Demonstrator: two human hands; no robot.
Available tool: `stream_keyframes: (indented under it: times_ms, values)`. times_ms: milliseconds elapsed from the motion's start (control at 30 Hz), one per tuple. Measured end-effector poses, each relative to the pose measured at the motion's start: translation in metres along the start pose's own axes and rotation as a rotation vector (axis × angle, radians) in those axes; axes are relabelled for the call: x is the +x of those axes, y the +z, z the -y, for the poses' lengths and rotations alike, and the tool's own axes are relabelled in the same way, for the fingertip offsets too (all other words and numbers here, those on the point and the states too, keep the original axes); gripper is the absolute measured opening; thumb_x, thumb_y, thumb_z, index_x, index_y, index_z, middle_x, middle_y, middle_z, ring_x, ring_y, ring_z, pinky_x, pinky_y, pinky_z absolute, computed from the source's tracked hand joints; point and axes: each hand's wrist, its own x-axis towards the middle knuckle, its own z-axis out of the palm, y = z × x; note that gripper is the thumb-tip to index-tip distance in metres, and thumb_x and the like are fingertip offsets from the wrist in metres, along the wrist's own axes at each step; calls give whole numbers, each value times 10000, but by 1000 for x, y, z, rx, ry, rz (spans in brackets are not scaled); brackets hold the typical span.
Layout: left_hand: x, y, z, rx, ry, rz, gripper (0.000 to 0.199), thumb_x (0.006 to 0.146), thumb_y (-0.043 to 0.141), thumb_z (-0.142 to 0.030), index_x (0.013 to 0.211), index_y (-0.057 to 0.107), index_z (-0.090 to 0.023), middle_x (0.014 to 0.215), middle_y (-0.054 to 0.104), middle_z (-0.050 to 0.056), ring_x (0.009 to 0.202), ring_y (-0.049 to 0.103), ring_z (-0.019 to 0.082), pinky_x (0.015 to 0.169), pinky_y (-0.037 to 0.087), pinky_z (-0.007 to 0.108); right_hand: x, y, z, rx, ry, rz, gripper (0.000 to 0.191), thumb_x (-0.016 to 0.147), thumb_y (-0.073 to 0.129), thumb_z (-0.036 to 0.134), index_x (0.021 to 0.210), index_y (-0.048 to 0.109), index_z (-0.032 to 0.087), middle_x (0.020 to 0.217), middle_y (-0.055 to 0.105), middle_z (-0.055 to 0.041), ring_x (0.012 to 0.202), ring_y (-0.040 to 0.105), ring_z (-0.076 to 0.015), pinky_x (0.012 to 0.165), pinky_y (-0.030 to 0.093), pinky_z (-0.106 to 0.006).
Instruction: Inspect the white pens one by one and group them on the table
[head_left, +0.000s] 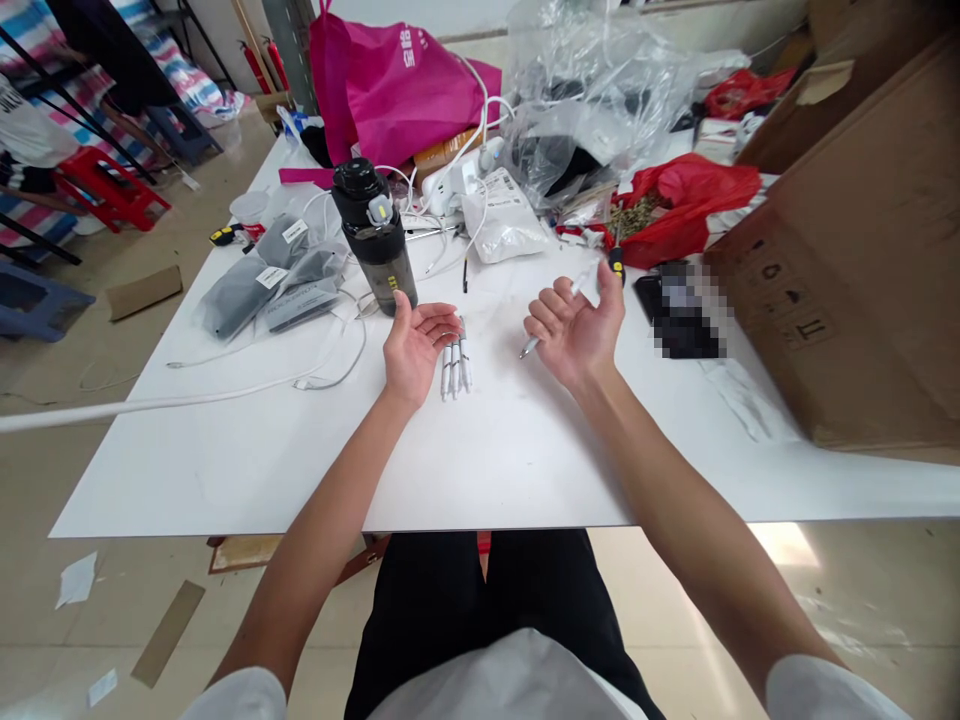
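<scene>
Okay, right hand (pixel 577 335) is palm up, fingers curled round a white pen (pixel 529 346), metallic tip poking out toward the left; that slanted grip likely keeps the barrel steady across the palm. Left hand (pixel 409 355) is open, loosely cupped, nothing seen gripped; contact with the pens can't be told. A small row of white pens (pixel 455 372) lies just beside it, mid-table, side by side and pointing roughly near-to-far, probably so they stay together and within easy reach. Table (pixel 300 480): flat, smooth, white. Far left of the pens, a smoky translucent bottle (pixel 386 270) with black lid, upright; left of it, soft grey plastic-wrapped packages (pixel 247 292). Far side: magenta fabric-like bag (pixel 409 95), crinkly clear plastic (pixel 592 60). Right: crumpled red bag (pixel 697 200), big boxy brown cardboard carton (pixel 885 280).
</scene>
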Motion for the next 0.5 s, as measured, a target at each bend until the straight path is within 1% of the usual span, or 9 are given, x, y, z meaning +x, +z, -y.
stream_keyframes:
  times_ms: [67, 100, 167, 233, 300, 367, 433, 500]
  values:
    - [-3, 3, -2, 0, 40, 9, 704, 940, 580, -872, 908, 815, -210, 912, 778, 104, 897, 766, 234, 866, 590, 361, 0, 9, 2, -104, -84, 8, 609, 913, 665, 840, 764, 502, 273, 729, 463, 0, 713, 508, -198, 627, 503, -326]
    - [-5, 6, -3, 5, 71, 19, 672, 944, 604, -851, 918, 810, -212, 914, 779, 96, 884, 764, 226, 872, 588, 360, 0, 13, 3, -207, -147, 13, 555, 932, 675, 810, 819, 564, 278, 835, 541, -25, 826, 571, -215, 715, 546, -345]
    - [-10, 10, -5, 34, 134, 32, 614, 943, 655, -811, 905, 795, -215, 907, 777, 82, 864, 757, 215, 886, 581, 360, -4, 15, 4, -514, -294, 45, 464, 987, 653, 753, 962, 683, 291, 1045, 610, -68, 1034, 613, -252, 869, 571, -385]
    - [-18, 13, -10, 89, 183, 38, 573, 932, 701, -778, 868, 780, -215, 883, 771, 74, 851, 749, 211, 893, 571, 361, -11, 11, 4, -853, -414, 147, 434, 1040, 610, 692, 1119, 750, 289, 1166, 607, -104, 1115, 611, -280, 950, 566, -426]
    - [-32, 13, -16, 170, 225, 58, 543, 925, 734, -748, 845, 780, -214, 872, 769, 75, 854, 743, 212, 906, 562, 364, -20, 3, 0, -1096, -458, 308, 376, 1091, 568, 580, 1233, 755, 286, 1260, 599, -128, 1095, 628, -280, 989, 567, -465]
    - [-49, 9, -22, 282, 266, 122, 494, 947, 744, -698, 854, 797, -215, 906, 783, 88, 897, 748, 222, 942, 555, 375, -28, -7, -9, -1243, -455, 458, 339, 1125, 497, 448, 1308, 728, 279, 1373, 588, -151, 1082, 653, -274, 1000, 579, -498]
    - [-69, 3, -27, 425, 303, 241, 403, 1013, 713, -597, 895, 812, -225, 975, 808, 107, 999, 763, 247, 1003, 552, 401, -36, -14, -21, -1350, -434, 567, 370, 1127, 455, 371, 1387, 683, 239, 1472, 562, -195, 1164, 672, -305, 1005, 595, -531]
    - [-87, -3, -29, 567, 349, 395, 288, 1067, 671, -463, 956, 817, -240, 1039, 830, 115, 1145, 769, 279, 1069, 558, 446, -40, -18, -31, -1412, -426, 636, 414, 1108, 494, 371, 1449, 642, 191, 1526, 547, -243, 1246, 675, -350, 1025, 600, -562]
